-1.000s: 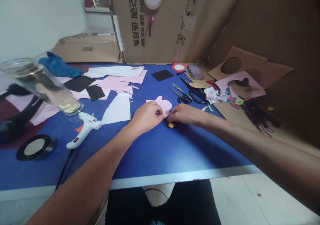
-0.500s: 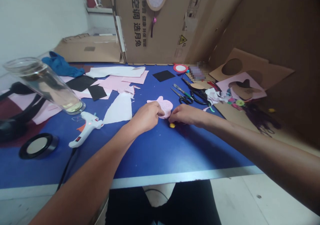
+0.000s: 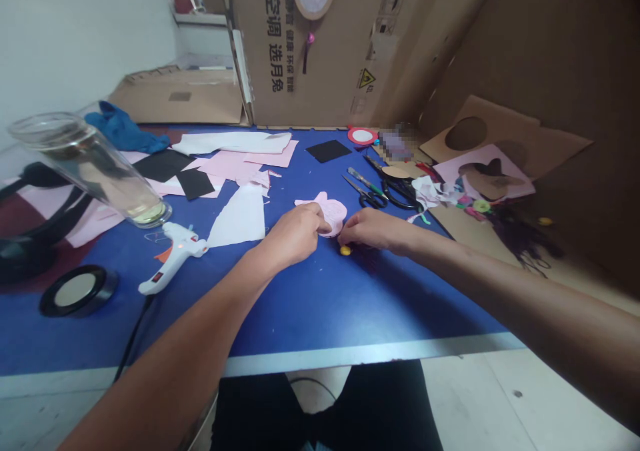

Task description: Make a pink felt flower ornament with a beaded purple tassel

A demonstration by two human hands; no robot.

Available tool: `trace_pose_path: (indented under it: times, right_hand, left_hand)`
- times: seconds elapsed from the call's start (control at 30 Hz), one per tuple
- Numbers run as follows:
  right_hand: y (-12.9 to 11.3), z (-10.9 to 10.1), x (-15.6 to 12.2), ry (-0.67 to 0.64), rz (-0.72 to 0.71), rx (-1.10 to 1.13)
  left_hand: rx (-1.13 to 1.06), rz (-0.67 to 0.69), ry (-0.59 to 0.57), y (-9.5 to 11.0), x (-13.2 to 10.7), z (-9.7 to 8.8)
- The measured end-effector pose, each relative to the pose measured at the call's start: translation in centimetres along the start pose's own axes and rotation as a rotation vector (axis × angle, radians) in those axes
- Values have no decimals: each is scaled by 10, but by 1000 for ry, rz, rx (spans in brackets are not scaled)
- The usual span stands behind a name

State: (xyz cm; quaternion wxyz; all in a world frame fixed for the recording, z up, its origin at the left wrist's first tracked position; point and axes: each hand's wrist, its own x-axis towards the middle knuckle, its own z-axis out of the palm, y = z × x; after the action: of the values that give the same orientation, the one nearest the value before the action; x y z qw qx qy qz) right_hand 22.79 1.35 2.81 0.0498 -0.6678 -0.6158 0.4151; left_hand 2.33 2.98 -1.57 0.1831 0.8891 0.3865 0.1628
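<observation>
A pink cutout (image 3: pixel 334 209) with rounded lobes, seemingly of felt or foam sheet, lies on the blue table. My left hand (image 3: pixel 296 235) presses on its left part, thumb and fingers closed at its edge. Close to the cutout's lower right edge, my right hand (image 3: pixel 369 229) pinches the cord end of a tassel. The tassel's yellow bead (image 3: pixel 345 251) shows just below the fingertips, and its dark purple strands (image 3: pixel 369 259) spread in the shadow under the hand. The cord between the fingers is mostly hidden.
To the left are a white glue gun (image 3: pixel 173 259), a black tape roll (image 3: pixel 79 291), a tilted glass (image 3: pixel 100 167) and felt scraps (image 3: pixel 240 217). Scissors (image 3: pixel 371 197) and pliers (image 3: pixel 400 191) lie behind my right hand. Cardboard panels (image 3: pixel 340 97) stand at the back and right.
Both hands keep nearly the same place on the cutout and beside the yellow bead. The whole view has shifted very slightly.
</observation>
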Motion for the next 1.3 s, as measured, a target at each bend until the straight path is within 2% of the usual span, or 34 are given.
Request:
trace_pose_path:
  times: [0.27, 0.47, 0.63, 0.77, 0.87, 0.97, 1.03, 1.13, 1.3]
  right_hand:
    - [-1, -2, -4, -8, -31, -43]
    - [16, -8, -15, -21, -77, -17]
    - [37, -18, -24, 125, -227, -119]
    - [43, -19, -12, 328, -369, -198]
    - [47, -18, 7, 463, -596, -258]
    - [56, -16, 25, 495, -870, -231]
    - [65, -15, 33, 515, -971, -187]
    - [77, -12, 37, 565, -1003, -149]
    - [79, -12, 33, 541, -947, -71]
  left_hand:
    - [91, 27, -29, 3, -1, 0]
    - [140, 49, -20, 5, -3, 1]
    - [145, 21, -33, 12, -3, -4]
    - [138, 20, -22, 14, -3, -4]
    - [126, 26, -11, 11, -5, -2]
    - [124, 36, -6, 10, -7, -2]
    - [136, 31, -15, 10, -8, -3]
    - [165, 5, -62, 14, -10, -6]
    - [259, -41, -130, 24, -12, -15]
